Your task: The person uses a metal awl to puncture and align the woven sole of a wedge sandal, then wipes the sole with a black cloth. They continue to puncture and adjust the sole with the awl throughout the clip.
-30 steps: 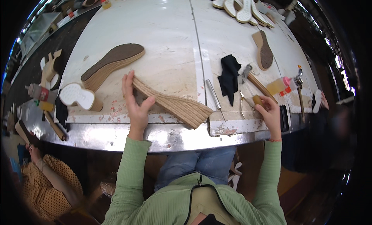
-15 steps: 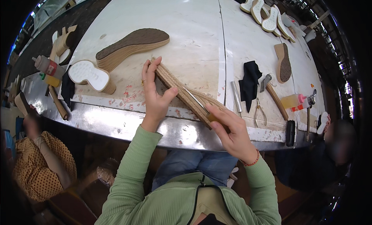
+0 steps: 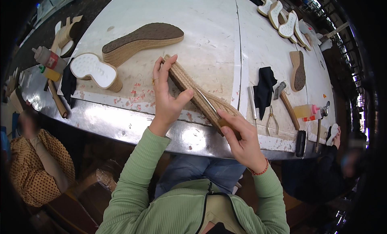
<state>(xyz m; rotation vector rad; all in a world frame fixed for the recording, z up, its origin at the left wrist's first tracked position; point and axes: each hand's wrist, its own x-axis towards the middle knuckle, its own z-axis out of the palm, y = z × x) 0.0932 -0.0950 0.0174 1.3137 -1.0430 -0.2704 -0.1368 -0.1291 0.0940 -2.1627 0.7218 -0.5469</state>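
Note:
My left hand (image 3: 167, 99) is closed on a wedge shoe sole (image 3: 182, 77) wrapped in braided tan rope. Its fingers reach over the far end while the thumb presses on the braided side. The sole is tilted on its edge near the table's front, its dark underside facing left. In my right hand (image 3: 243, 142) is a slim tool with a thin metal shaft (image 3: 205, 99) and an amber handle, mostly covered by my fingers. The shaft lies along the braid; whether its tip enters a seam is unclear. Right fingers also touch the sole's near end.
Beyond my left hand lie a brown-bottomed wedge sole (image 3: 145, 36) and a white-topped one (image 3: 94, 71). Squeeze bottles (image 3: 50, 59) stand left. On the right are black cloth (image 3: 264, 87), a hammer (image 3: 288, 107), pliers (image 3: 273, 122) and more soles (image 3: 287, 26). Co-workers sit on both sides.
The view has shifted slightly, so the table items appear moved. My hands keep their grip on the sole and tool. At far right, a co-worker's hand with a white sole shows more clearly.

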